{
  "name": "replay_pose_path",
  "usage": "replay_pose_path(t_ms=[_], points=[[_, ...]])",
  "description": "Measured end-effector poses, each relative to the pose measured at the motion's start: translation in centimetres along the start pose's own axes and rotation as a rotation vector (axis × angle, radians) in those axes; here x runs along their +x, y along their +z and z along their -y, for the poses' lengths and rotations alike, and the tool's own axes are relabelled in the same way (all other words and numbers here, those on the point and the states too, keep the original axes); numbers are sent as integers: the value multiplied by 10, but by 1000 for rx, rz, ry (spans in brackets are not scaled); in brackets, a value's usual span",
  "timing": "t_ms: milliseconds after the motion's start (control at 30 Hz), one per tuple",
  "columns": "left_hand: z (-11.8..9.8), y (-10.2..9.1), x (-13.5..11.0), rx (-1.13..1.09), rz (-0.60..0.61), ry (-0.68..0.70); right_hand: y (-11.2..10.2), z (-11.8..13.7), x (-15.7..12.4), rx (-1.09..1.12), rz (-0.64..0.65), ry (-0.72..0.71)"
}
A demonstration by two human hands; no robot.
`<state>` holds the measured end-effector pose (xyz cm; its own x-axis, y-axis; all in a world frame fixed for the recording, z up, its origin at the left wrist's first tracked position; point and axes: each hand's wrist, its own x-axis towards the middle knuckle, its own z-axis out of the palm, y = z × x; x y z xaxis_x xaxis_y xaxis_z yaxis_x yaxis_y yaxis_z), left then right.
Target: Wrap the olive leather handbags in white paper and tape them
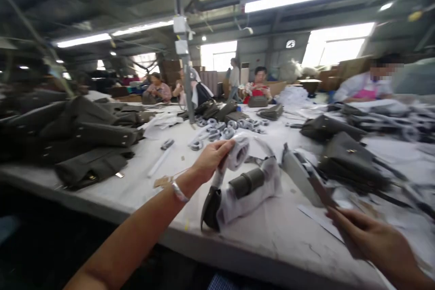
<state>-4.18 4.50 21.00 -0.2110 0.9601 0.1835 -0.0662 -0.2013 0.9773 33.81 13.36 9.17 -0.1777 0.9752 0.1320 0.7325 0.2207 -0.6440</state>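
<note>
My left hand (215, 158) is closed on a coiled strap (238, 153) wrapped in clear or white film. It holds the coil just above a dark grey-green handbag (247, 182), partly covered in white tissue (243, 204), which stands on the table. The bag's handle, also wrapped, arches behind the coil. At the right, my right hand (370, 235) pinches the near end of a flat, dark brownish strip-like piece (321, 186). A grey panel (299, 172) lies along its left side; blur hides whether the two are joined.
Several coiled straps (227, 132) lie mid-table. Dark bags pile up on the left (98, 136) and right (353, 158). A metal post (186, 77) rises from the white table (190, 210). A brown tag (163, 182) lies near my left wrist. Co-workers sit across the table.
</note>
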Motion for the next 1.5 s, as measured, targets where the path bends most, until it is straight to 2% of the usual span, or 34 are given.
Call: replay_pose_path(t_ms=[33, 200, 300, 533, 700, 767, 867, 933, 1033, 1133, 1300, 1500], points=[[1, 0, 1, -3, 18, -4, -4, 12, -5, 44, 2, 54], [-2, 6, -5, 45, 66, -9, 1, 101, -13, 465, 297, -100], [-5, 9, -10, 80, 81, -28, 6, 132, -18, 558, 407, -129], [-16, 11, -16, 310, 117, 17, 18, 149, -5, 477, 365, -255], [-22, 20, -24, 459, 134, 79, 25, 175, 6, 560, 322, -407], [-22, 24, -27, 476, 150, 96, 30, 188, 9, 619, 321, -417], [-21, 27, -30, 499, 156, 106, 38, 202, 12, 769, 378, -320], [-22, 26, -32, 527, 147, 123, 39, 206, 11, 906, 494, -261], [-24, 22, -34, 575, 149, 149, 35, 206, 8, 1088, 715, -277], [-25, 18, -35, 633, 162, 186, 27, 204, 4, 1211, 836, -254], [-21, 17, -32, 768, 151, 318, 21, 208, -1, 1330, 814, -52], [-15, 23, -34, 761, 100, 445, 25, 220, -5, 1269, 659, 57]])
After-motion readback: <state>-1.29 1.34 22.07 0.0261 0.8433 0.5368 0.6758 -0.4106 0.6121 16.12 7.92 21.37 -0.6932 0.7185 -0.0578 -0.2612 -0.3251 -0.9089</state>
